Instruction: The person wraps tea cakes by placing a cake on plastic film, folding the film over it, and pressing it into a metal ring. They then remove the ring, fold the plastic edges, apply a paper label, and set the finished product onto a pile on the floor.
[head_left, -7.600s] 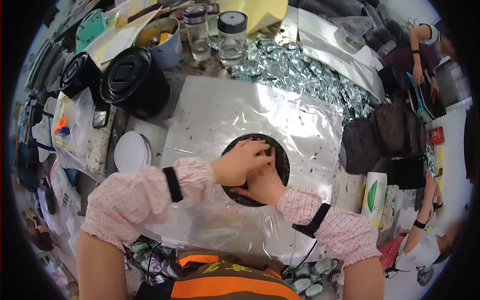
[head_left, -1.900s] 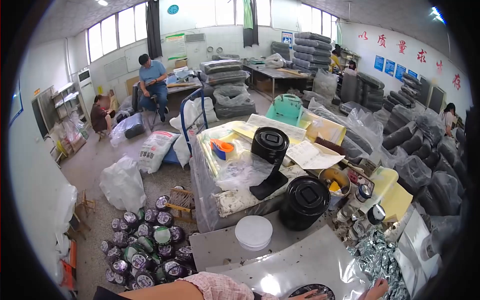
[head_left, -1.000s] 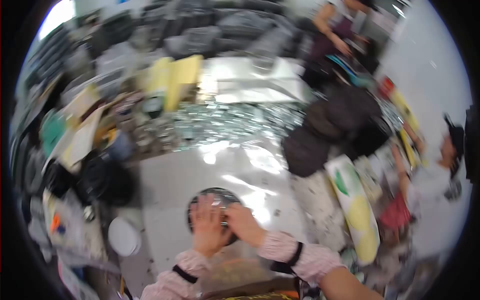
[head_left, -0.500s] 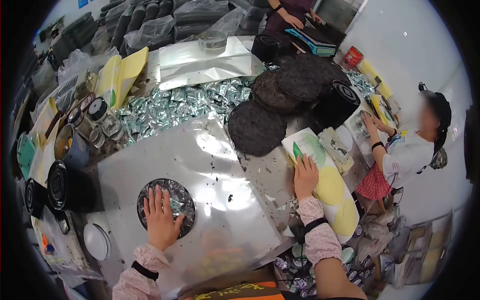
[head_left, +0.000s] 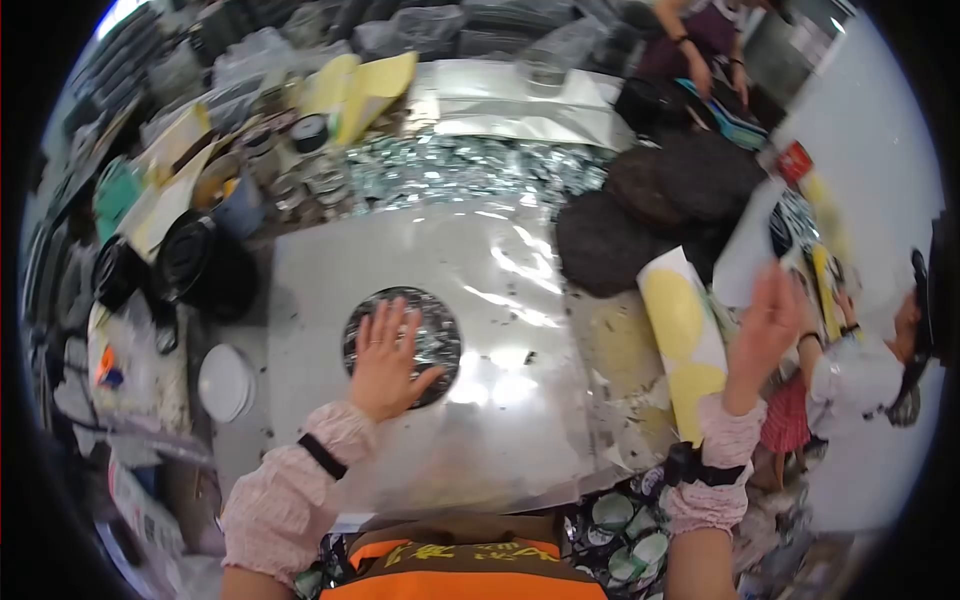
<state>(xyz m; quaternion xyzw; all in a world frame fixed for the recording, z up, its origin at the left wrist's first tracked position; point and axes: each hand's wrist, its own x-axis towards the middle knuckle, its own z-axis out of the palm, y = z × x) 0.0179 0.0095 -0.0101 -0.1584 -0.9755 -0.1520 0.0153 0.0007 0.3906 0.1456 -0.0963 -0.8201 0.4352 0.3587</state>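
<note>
On foil bag [head_left: 520, 300]: left hand [head_left: 385, 362] fingers splayed over cake [head_left: 442, 335] inside; right hand [head_left: 762, 325] unclear.

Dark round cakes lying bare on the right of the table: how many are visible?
3: the nearest cake, the middle cake behind it, the farthest cake behind that. They overlap, so more may be hidden.

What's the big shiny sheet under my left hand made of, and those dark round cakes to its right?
Sheet: likely metallised plastic film or foil, silvery and glossy. It shows bright glare and soft creases.
Dark round cakes: probably pressed dried leaf, maybe tea, matte and coarse. The surface is grainy and uneven with no shine.
</note>
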